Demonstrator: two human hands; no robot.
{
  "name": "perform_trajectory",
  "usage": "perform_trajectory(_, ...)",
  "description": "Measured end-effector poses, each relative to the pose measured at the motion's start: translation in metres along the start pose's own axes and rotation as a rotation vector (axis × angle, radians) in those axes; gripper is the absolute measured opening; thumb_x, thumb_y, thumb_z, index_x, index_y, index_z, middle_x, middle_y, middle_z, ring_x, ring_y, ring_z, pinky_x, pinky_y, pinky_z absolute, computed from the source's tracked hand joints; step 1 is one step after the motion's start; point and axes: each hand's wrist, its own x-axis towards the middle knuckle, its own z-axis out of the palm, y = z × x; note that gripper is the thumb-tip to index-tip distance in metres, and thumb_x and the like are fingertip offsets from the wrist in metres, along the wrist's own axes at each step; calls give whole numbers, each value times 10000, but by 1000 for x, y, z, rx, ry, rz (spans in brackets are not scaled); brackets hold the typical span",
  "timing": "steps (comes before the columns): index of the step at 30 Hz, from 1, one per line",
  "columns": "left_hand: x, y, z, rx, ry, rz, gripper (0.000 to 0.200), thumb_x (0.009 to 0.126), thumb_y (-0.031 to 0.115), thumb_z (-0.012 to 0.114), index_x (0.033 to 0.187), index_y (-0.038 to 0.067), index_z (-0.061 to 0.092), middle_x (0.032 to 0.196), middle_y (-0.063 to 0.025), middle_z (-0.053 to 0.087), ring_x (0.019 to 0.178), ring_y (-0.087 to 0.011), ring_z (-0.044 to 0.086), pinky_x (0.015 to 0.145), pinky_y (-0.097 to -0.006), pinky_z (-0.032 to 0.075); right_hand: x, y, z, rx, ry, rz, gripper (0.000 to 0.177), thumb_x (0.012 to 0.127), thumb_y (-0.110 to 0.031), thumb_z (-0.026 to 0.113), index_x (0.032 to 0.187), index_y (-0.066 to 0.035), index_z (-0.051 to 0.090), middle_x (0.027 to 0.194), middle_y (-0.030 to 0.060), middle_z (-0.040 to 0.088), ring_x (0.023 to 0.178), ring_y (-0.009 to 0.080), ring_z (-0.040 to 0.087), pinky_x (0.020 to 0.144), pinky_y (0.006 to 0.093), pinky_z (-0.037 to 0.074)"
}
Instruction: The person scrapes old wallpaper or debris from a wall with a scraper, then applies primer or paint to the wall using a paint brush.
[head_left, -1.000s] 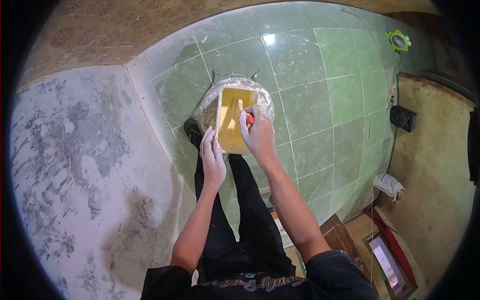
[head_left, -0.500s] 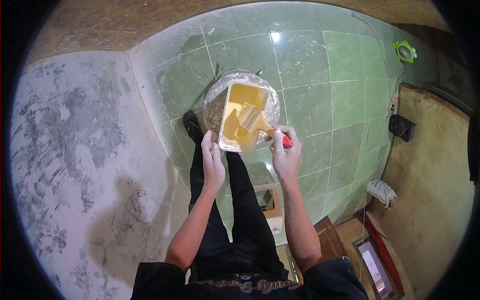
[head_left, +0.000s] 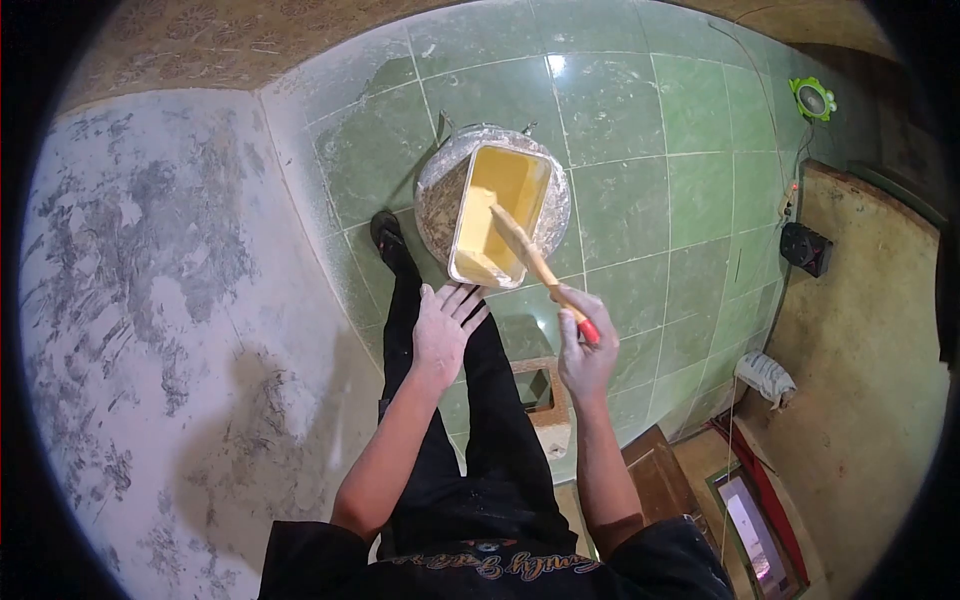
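My right hand (head_left: 587, 345) grips the red-tipped wooden handle of a wide paint brush (head_left: 528, 252). The brush is turned nearly edge-on, its bristle end over a yellow-coated inside of a rectangular white-rimmed tub (head_left: 458, 240). That tub rests on top of a round, whitish-smeared bucket (head_left: 440, 205), a little off its middle. At the tub's near end is my left hand (head_left: 443, 332), fingers stretched and spread, fingertips right at the lower edge. Both hands carry pale dust.
Green floor tiles (head_left: 625, 220) with white smears surround the bucket. A grey-patched white wall (head_left: 150, 250) rises on the left. To the right are a green fan-like device (head_left: 813, 99), a black box (head_left: 805, 249) and a whitish bag (head_left: 766, 377). A framed opening (head_left: 535, 388) lies near my legs.
My left hand has moved from the tub's left side to its near end, fingers spreading. The brush has turned edge-on, and my right hand has shifted nearer my body.
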Motion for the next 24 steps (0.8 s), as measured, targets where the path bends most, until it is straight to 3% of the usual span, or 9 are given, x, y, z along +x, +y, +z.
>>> perform_trajectory(2, -7, -1, 3, -20, -43, 2, 698, 1062, 489, 234, 1475, -73, 250, 1513, -224, 357, 1402, -316, 384, 1160, -485, 325, -1, -4, -1, -250, -124, -195, 272, 852, 44, 684, 1116, -19, 691, 1063, 130, 683, 981, 221, 659, 825, 325, 515)
perform_trajectory(7, -9, -1, 3, -102, -91, 37, 729, 1054, 504, 260, 1491, -76, 202, 1530, -232, 318, 1405, -339, 372, 1171, -472, 314, -18, -4, 5, -147, -71, -123, 301, 835, 47, 703, 1120, -49, 698, 1041, 130, 683, 949, 233, 663, 815, 324, 518)
perform_trajectory(10, -13, -1, 3, -220, -91, 27, 731, 1054, 500, 270, 1493, -79, 190, 1530, -233, 313, 1400, -354, 371, 1175, -469, 311, -22, -10, 10, -242, -60, -112, 290, 842, 46, 699, 1116, -48, 698, 1051, 126, 686, 948, 230, 663, 822, 324, 518)
perform_trajectory(19, -19, 0, -4, -166, -84, 60, 713, 1062, 481, 249, 1500, -77, 187, 1540, -221, 312, 1406, -340, 370, 1181, -446, 299, -22, -11, 8, -266, -71, -110, 241, 889, 22, 663, 1117, -50, 699, 1061, 119, 692, 926, 171, 659, 668, 272, 522)
perform_trajectory(24, -29, -5, 0, -46, -90, 136, 694, 1067, 466, 239, 1502, -73, 207, 1545, -215, 319, 1428, -311, 341, 1191, -435, 271, -30, -4, 5, -302, -74, -131, 234, 892, 9, 660, 1119, -37, 695, 1090, 131, 695, 959, 225, 673, 813, 330, 521)
